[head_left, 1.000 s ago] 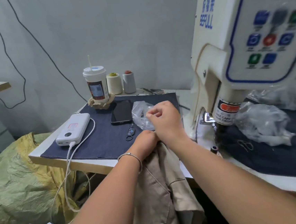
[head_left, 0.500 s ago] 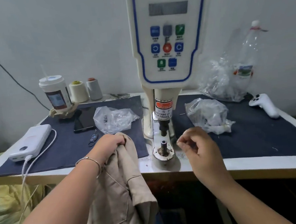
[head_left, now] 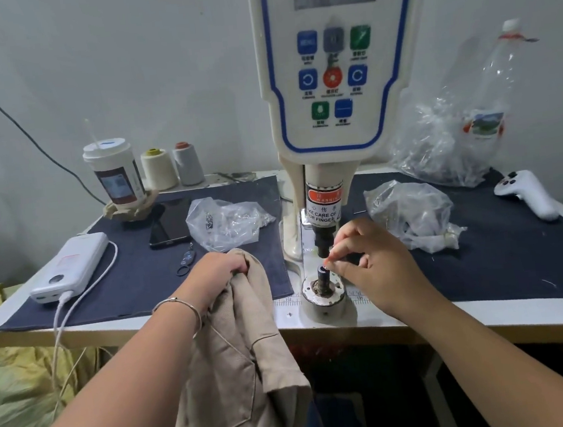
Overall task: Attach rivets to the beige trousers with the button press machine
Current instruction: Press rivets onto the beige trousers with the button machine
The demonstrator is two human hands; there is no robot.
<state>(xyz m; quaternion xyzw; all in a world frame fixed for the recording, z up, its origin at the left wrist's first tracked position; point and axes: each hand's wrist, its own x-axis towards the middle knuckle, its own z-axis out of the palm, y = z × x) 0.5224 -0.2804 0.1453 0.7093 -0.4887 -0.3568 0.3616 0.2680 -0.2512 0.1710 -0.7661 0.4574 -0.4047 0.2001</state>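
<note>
Fingers (head_left: 336,242) of the right hand (head_left: 378,266) are pinched together just above the lower die post (head_left: 323,276) of the button press machine (head_left: 338,70); whatever is pinched is too small to be made out. A bunched fold of the beige trousers (head_left: 238,355) is gripped by the left hand (head_left: 217,271) just left of the machine base, the rest draped below the table edge (head_left: 490,322). Clear plastic bags (head_left: 226,223) are seen either side of the machine column.
</note>
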